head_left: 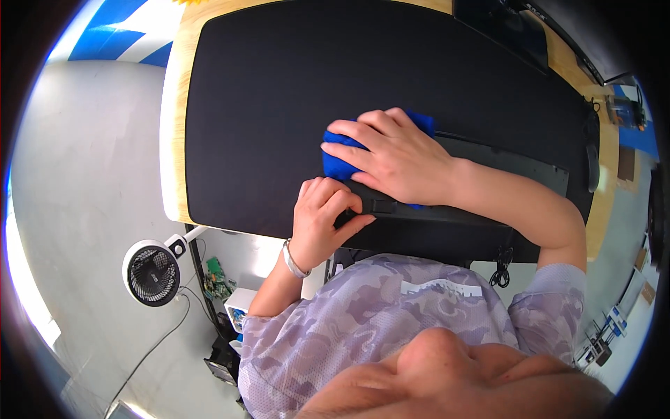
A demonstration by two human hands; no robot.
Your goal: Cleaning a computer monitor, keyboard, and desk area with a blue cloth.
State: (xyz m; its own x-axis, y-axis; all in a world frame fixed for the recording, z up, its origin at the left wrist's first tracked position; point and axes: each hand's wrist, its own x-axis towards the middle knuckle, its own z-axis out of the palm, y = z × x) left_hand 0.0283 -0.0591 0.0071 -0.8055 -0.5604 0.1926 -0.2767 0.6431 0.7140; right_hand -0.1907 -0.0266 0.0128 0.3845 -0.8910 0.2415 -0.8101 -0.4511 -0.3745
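Observation:
A long, flat, dark rectangular device [520, 164] lies on the black desk mat, close to the desk's front edge; its exact kind is hard to tell. Spread over its left part is my right hand [398, 157], pressing a folded blue cloth [337, 164] against the surface. Parts of the cloth stick out past the fingers and behind the hand. My left hand [328, 213] is closed with thumb and bent fingers at the device's near left corner, gripping its edge. The palm and forearm of the right arm hide much of the device's middle.
The black mat [279, 84] covers most of a wooden desk [174, 140]. A monitor [509, 31] stands at the far right, with a mouse [593, 167] at the right edge. A white fan [152, 272] juts out at the left front. Bundled cable [501, 267] hangs below the front edge.

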